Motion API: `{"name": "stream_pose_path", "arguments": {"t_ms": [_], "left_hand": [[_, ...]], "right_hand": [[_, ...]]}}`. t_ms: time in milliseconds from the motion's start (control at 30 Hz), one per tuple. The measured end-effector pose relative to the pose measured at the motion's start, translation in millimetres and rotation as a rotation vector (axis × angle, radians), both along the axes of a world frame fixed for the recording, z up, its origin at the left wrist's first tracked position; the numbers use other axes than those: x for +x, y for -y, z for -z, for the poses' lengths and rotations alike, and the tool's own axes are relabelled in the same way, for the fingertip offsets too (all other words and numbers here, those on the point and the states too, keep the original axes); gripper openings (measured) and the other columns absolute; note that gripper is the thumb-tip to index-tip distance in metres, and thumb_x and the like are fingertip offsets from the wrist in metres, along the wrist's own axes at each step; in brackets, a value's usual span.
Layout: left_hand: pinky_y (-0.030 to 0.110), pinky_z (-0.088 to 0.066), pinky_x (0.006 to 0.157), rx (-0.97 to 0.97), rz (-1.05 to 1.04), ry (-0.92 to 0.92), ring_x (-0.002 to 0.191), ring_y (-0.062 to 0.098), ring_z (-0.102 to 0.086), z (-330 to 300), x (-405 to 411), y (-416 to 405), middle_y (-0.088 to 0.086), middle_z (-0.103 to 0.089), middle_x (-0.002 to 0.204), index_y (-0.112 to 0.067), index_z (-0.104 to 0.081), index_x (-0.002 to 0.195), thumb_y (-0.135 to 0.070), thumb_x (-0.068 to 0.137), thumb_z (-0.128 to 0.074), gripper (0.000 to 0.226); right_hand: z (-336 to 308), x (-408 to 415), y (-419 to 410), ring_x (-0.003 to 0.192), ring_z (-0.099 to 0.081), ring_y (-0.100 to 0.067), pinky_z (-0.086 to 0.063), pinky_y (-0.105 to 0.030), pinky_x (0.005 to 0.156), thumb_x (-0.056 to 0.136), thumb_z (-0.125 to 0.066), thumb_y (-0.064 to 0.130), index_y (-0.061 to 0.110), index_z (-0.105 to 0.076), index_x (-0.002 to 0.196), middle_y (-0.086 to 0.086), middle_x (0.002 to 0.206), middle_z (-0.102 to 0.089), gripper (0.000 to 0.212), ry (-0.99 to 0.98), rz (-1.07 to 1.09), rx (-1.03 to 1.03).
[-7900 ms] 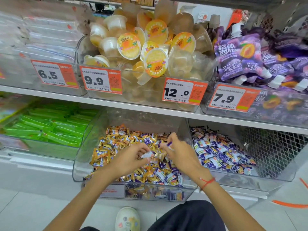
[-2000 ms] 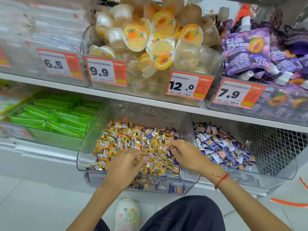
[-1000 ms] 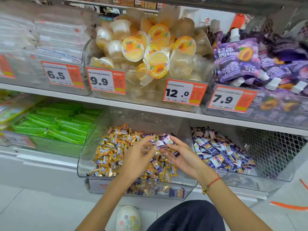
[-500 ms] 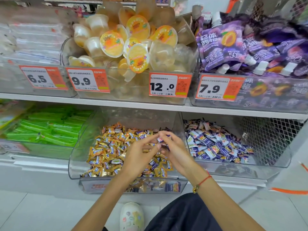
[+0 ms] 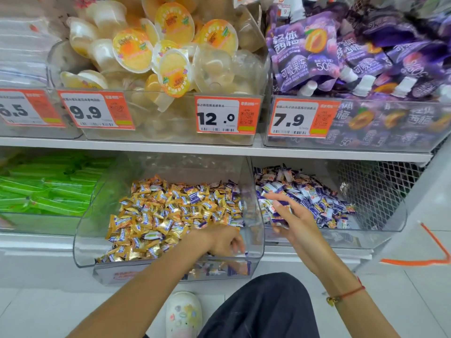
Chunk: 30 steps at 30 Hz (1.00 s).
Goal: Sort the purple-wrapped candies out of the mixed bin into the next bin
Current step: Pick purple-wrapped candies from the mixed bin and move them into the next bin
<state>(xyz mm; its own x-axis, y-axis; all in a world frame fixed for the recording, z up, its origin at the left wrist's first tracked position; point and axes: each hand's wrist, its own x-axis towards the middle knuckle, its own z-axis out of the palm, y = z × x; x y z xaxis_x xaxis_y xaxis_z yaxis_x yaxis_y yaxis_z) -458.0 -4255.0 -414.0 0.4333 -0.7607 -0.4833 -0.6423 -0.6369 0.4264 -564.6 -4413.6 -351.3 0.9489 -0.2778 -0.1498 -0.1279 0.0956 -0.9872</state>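
The clear mixed bin (image 5: 84,242) on the lower shelf holds a pile of gold-wrapped candies (image 5: 156,215) with purple-wrapped ones scattered among them. The neighbouring bin (image 5: 383,215) to its right holds mostly purple-wrapped candies (image 5: 314,193). My left hand (image 5: 219,240) is down in the mixed bin's front right corner, fingers curled into the candies; what they grip is hidden. My right hand (image 5: 285,213) hovers over the left part of the right bin, loosely holding a few purple-wrapped candies against its palm.
Above, a shelf edge carries bins of jelly cups (image 5: 170,57) and purple pouches (image 5: 341,52) with price tags. Green packets (image 5: 46,191) fill the bin on the left. A wire mesh panel (image 5: 375,189) closes the right side. My knee and shoe (image 5: 183,313) are below.
My hands were together over the mixed bin half a second ago. The right hand has swung right over the neighbouring bin with candies; the left has dropped into the mixed bin's front corner.
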Motion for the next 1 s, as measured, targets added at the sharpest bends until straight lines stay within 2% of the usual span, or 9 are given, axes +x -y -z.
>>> {"name": "stream_pose_path", "arguments": {"t_ms": [133, 233, 400, 500, 567, 633, 767, 867, 1000], "left_hand": [[0.028, -0.044, 0.070, 0.031, 0.022, 0.171, 0.094, 0.019, -0.056, 9, 5, 4, -0.003, -0.064, 0.110, -0.022, -0.065, 0.112, -0.046, 0.078, -0.073, 0.042], [0.028, -0.041, 0.075, -0.049, -0.045, 0.238, 0.099, 0.019, -0.055, 9, 7, -5, -0.001, -0.062, 0.112, -0.020, -0.061, 0.113, -0.044, 0.082, -0.070, 0.041], [0.028, -0.039, 0.071, -0.195, -0.162, 0.301, 0.092, 0.015, -0.055, 9, 1, -23, -0.005, -0.061, 0.102, -0.025, -0.055, 0.105, -0.040, 0.085, -0.067, 0.028], [0.025, -0.044, 0.075, -0.352, -0.335, 0.227, 0.100, 0.010, -0.057, 6, -1, -30, -0.010, -0.061, 0.113, -0.030, -0.048, 0.114, -0.044, 0.084, -0.067, 0.038], [0.019, -0.044, 0.078, -0.476, -0.458, 0.125, 0.105, 0.008, -0.056, 1, -1, -35, -0.010, -0.060, 0.113, -0.029, -0.049, 0.122, -0.041, 0.084, -0.068, 0.044], [0.017, -0.046, 0.087, -0.575, -0.541, 0.040, 0.109, 0.008, -0.057, -2, -2, -43, -0.006, -0.061, 0.116, -0.021, -0.055, 0.125, -0.033, 0.084, -0.070, 0.045], [0.018, -0.048, 0.091, -0.698, -0.660, 0.003, 0.104, 0.004, -0.057, -13, -9, -60, -0.009, -0.060, 0.113, -0.021, -0.059, 0.119, -0.032, 0.084, -0.069, 0.038], [0.007, -0.044, 0.074, -0.860, -0.812, -0.076, 0.101, 0.006, -0.057, -32, -20, -65, -0.013, -0.057, 0.104, -0.035, -0.054, 0.110, -0.032, 0.084, -0.069, 0.030], [0.010, -0.047, 0.071, -1.032, -0.886, -0.112, 0.097, 0.006, -0.062, -60, -36, -57, -0.019, -0.058, 0.103, -0.038, -0.058, 0.104, -0.033, 0.081, -0.071, 0.027]], "right_hand": [[-6, -3, 12, 0.069, -0.058, -0.010, -0.051, -0.024, 0.059, 0.095, -0.056, 0.021, 0.020, -0.070, 0.109, 0.004, 0.108, -0.063, 0.020, -0.021, -0.004, 0.045], [-5, 3, 19, 0.066, -0.061, -0.007, -0.052, -0.020, 0.059, 0.097, -0.054, 0.020, 0.023, -0.068, 0.107, 0.002, 0.102, -0.062, 0.018, 0.023, 0.122, -0.058], [19, 45, 40, 0.087, -0.044, -0.006, -0.037, -0.012, 0.071, 0.101, -0.045, 0.019, 0.013, -0.050, 0.127, -0.006, 0.124, -0.049, 0.027, 0.265, 0.381, -0.842], [51, 74, 55, 0.102, -0.051, -0.027, -0.044, -0.040, 0.086, 0.101, -0.038, 0.030, 0.014, -0.034, 0.142, -0.012, 0.144, -0.037, 0.044, 0.062, 0.098, -1.142], [65, 84, 64, 0.135, -0.032, -0.036, -0.024, -0.056, 0.110, 0.102, -0.031, 0.041, 0.023, -0.016, 0.151, -0.004, 0.158, -0.019, 0.055, -0.132, -0.082, -1.307], [61, 87, 69, 0.145, -0.014, -0.035, -0.009, -0.061, 0.114, 0.101, -0.025, 0.049, 0.031, -0.005, 0.152, 0.004, 0.161, -0.007, 0.058, -0.241, -0.190, -1.323], [37, 81, 67, 0.145, -0.009, -0.037, -0.013, -0.064, 0.112, 0.098, -0.027, 0.055, 0.037, 0.001, 0.151, 0.007, 0.161, -0.001, 0.063, -0.286, -0.210, -1.350], [13, 67, 42, 0.135, -0.029, -0.038, -0.026, -0.058, 0.107, 0.099, -0.036, 0.046, 0.020, -0.025, 0.148, -0.007, 0.150, -0.033, 0.057, -0.013, 0.070, -1.386], [-22, 38, -26, 0.109, -0.052, -0.013, -0.042, -0.027, 0.091, 0.094, -0.052, 0.041, 0.023, -0.053, 0.130, 0.004, 0.119, -0.060, 0.041, 0.336, 0.053, -0.866]]}}
